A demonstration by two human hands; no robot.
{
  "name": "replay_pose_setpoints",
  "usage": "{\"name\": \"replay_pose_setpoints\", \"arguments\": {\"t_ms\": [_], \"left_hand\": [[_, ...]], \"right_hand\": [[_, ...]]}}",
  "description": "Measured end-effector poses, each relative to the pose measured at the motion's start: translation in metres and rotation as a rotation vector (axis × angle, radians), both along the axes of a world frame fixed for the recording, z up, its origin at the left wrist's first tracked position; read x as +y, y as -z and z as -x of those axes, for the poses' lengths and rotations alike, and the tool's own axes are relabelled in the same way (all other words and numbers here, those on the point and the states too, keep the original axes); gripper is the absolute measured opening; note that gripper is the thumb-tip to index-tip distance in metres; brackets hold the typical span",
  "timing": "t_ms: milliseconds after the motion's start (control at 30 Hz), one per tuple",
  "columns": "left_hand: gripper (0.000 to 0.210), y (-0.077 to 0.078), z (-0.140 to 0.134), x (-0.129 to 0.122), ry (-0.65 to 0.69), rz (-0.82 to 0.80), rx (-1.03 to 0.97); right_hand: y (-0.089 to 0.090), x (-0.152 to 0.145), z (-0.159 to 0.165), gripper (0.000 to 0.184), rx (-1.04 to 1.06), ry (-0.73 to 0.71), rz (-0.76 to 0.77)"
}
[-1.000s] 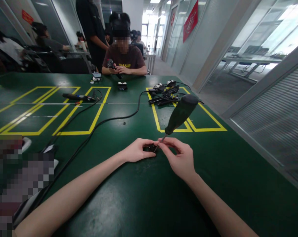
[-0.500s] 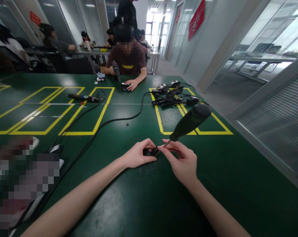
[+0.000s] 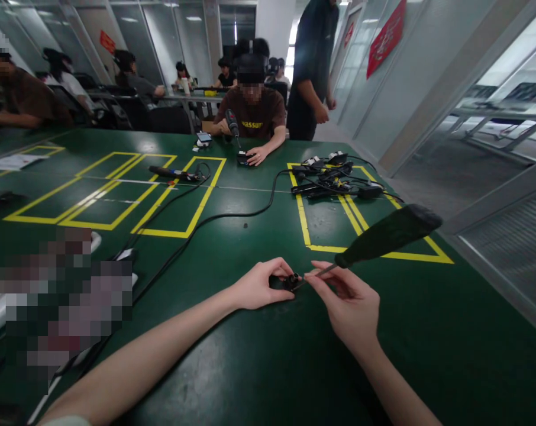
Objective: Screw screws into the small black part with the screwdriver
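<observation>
Between the thumb and fingers of my left hand (image 3: 263, 284) is a small black part (image 3: 290, 281) with a round opening, held low over the green table (image 3: 232, 367). My right hand (image 3: 352, 299) pinches the thin metal shaft of a screwdriver (image 3: 390, 234) close to its tip. The screwdriver leans to the right, its thick dark handle raised above my right hand. Its tip is at the black part; whether it sits in a screw is too small to tell.
Black cables and adapters (image 3: 328, 177) lie heaped inside yellow tape at the right. A long cord (image 3: 232, 214) crosses the table. Another tool with a cable (image 3: 177, 174) lies left of centre. Opposite, a person (image 3: 257, 121) works with a power screwdriver (image 3: 232, 124).
The view has swung left, so everything appears shifted right. The screwdriver handle has tipped lower to the right. A standing person in dark clothes has moved right behind the seated one.
</observation>
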State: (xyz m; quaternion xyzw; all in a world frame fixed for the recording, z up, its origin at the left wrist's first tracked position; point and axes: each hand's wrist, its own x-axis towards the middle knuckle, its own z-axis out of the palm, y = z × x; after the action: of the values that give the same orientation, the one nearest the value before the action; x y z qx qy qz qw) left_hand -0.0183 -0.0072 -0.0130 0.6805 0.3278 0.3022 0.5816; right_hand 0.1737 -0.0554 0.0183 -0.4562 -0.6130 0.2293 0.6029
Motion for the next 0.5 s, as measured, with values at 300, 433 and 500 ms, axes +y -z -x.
{"name": "replay_pose_setpoints", "arguments": {"t_ms": [300, 433, 500], "left_hand": [[0.034, 0.0009, -0.0006, 0.0024, 0.013, 0.008, -0.013], [0.032, -0.0023, 0.0006, 0.0019, 0.012, -0.018, 0.015], [0.032, -0.0035, 0.0012, 0.0018, 0.013, -0.028, 0.018]], "right_hand": [[0.0016, -0.0004, -0.0063, 0.011, -0.147, -0.054, -0.065], [-0.0003, 0.0005, -0.001, 0.016, -0.152, -0.065, -0.134], [-0.0013, 0.0004, 0.0014, 0.019, -0.164, -0.041, -0.165]]}}
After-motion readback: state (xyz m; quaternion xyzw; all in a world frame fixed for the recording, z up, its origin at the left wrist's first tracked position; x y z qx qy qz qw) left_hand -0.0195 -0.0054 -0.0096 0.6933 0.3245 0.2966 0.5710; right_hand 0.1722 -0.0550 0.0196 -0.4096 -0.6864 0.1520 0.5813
